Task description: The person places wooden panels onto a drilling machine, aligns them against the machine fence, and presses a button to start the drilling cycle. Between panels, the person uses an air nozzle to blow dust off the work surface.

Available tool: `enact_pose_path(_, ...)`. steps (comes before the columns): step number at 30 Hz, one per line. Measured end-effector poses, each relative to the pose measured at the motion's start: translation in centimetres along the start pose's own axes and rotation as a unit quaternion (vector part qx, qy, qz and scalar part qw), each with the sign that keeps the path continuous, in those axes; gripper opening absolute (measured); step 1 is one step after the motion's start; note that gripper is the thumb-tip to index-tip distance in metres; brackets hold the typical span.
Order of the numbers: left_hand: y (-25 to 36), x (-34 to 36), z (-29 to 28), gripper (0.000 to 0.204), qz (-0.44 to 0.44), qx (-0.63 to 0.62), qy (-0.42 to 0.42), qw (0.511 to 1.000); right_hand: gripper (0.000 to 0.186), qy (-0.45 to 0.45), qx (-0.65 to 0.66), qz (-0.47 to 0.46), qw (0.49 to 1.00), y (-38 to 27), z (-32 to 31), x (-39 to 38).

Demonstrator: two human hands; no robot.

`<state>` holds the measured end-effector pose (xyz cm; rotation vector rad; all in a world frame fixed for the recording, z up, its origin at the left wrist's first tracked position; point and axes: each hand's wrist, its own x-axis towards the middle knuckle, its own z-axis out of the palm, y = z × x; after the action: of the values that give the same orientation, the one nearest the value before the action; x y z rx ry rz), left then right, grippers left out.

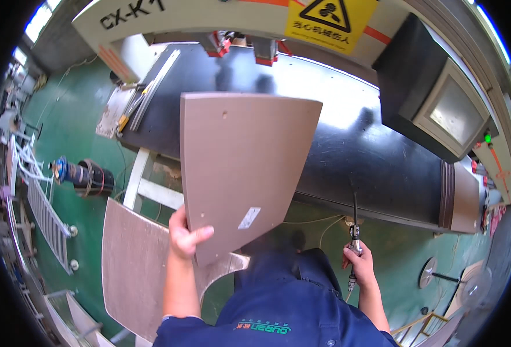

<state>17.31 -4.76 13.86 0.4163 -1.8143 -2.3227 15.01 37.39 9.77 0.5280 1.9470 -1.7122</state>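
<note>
A flat brown panel with a few small holes and a white label stands tilted up in front of me. My left hand is closed on its lower left edge, thumb on the face and the other fingers mostly hidden behind it. On the right, my right hand is wrapped around an air blow gun. The gun's long thin nozzle points up and away, toward the front edge of the black machine bed. Nozzle and panel are apart.
A machine beam crosses overhead; its monitor hangs at the right. Several panels are stacked on the bed's right end. Another brown panel rests low at my left. Metal strips lie on the bed's far left.
</note>
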Motion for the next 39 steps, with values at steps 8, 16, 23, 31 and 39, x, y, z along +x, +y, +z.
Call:
enact_pose_path(8, -1.1, -2.6, 0.5, 0.042, 0.032, 0.007, -0.090, 0.995, 0.009, 0.015, 0.030, 0.024, 0.999, 1.8, 0.5, -1.1)
enact_pose_path(16, 0.0, -0.8, 2.7, 0.055, -0.002, -0.107, 0.016, 0.994, 0.013, 0.048, 0.033, -0.030, 0.998, 1.2, -1.9, -1.2)
enact_pose_path(23, 0.2, -3.3, 3.8, 0.056, -0.054, -0.216, 0.089, 0.971, 0.012, 0.036, 0.073, -0.036, 0.996, 4.7, -6.2, -3.3)
enact_pose_path(31, -1.6, -9.9, 7.5, 0.061, -0.082, -0.255, 0.103, 0.958, 0.012, 0.033, 0.079, -0.042, 0.995, 7.7, -12.0, -5.8)
enact_pose_path(39, -5.5, -14.2, 11.8, 0.062, -0.127, -0.279, 0.082, 0.948, 0.013, 0.021, 0.076, -0.067, 0.995, 8.8, -15.3, -7.8)
